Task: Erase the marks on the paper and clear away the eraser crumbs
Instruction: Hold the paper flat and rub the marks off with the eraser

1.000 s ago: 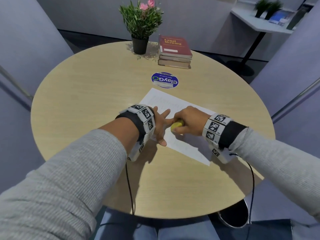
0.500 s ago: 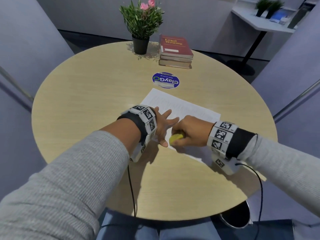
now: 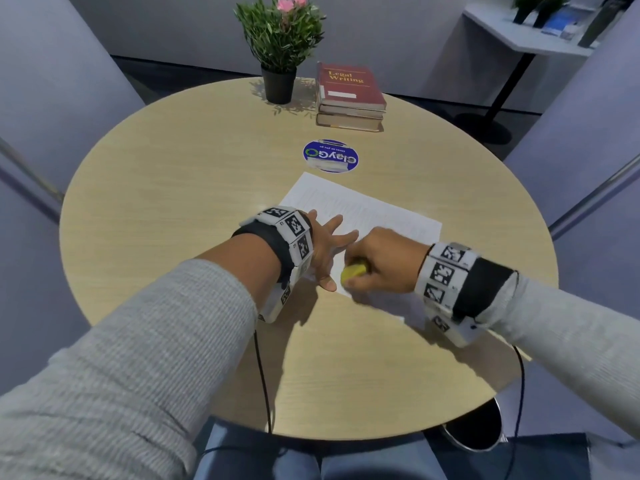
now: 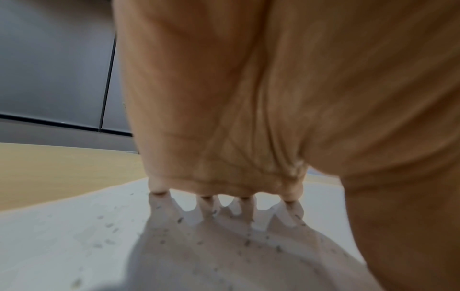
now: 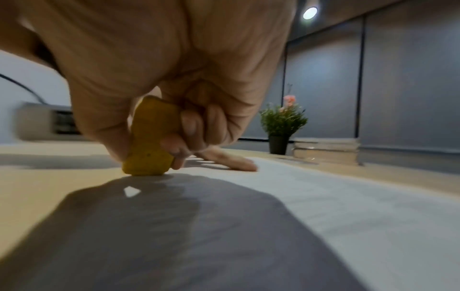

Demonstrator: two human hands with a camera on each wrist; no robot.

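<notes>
Paper (image 3: pixel 363 209): thin, light sheet flat on the table (image 3: pixel 173 185); likely to skid or crease, so pin it flat.
Left hand (image 3: pixel 323 247): fingers spread straight, pressing the sheet.
Right hand (image 3: pixel 384 261): curled round the eraser.
Eraser (image 3: pixel 353 270): yellow, probably soft; tip at the near-left edge.
Crumbs (image 4: pixel 161 236): dark specks, loose, for brushing.

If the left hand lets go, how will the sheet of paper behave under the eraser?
The paper is one thin, flat sheet, so it is probably light and floppy. With the left hand lifted, it would likely slide or wrinkle as the eraser rubs near its edge. The table looks smooth, giving little grip.
</notes>
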